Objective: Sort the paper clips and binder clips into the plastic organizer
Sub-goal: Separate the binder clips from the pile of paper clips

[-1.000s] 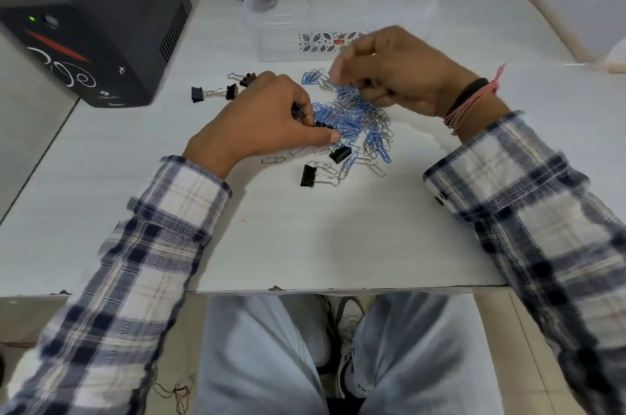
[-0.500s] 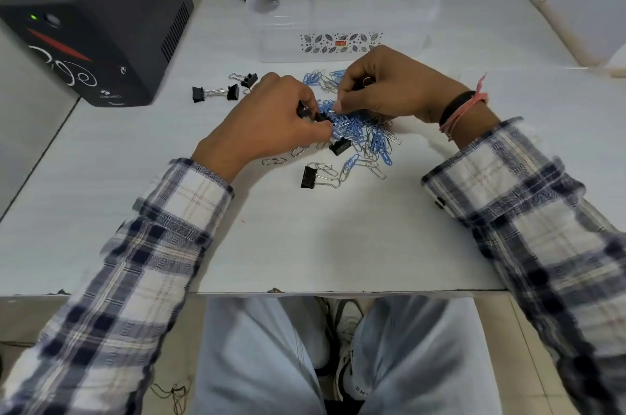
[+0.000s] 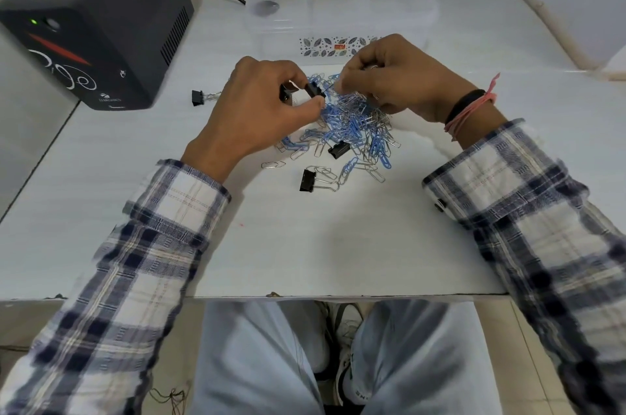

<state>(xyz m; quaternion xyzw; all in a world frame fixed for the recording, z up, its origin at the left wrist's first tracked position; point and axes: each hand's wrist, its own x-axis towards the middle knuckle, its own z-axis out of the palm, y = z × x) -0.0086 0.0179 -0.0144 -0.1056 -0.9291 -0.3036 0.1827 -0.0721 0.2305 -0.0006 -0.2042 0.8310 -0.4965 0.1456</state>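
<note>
A heap of blue and silver paper clips lies in the middle of the white table. My left hand pinches a black binder clip at the heap's far left edge, with another dark clip tucked under its fingers. My right hand is closed on paper clips at the heap's far side. Loose black binder clips lie at the heap's near edge, in front of it and at the left. The clear plastic organizer stands behind the hands.
A black power unit with a green light occupies the far left corner, its cable running behind the organizer. A single silver paper clip lies apart at the left of the heap. The table's front edge is near my lap.
My left hand has lifted a black binder clip out of the heap's edge. My right hand came down from above the heap and now pinches paper clips.
</note>
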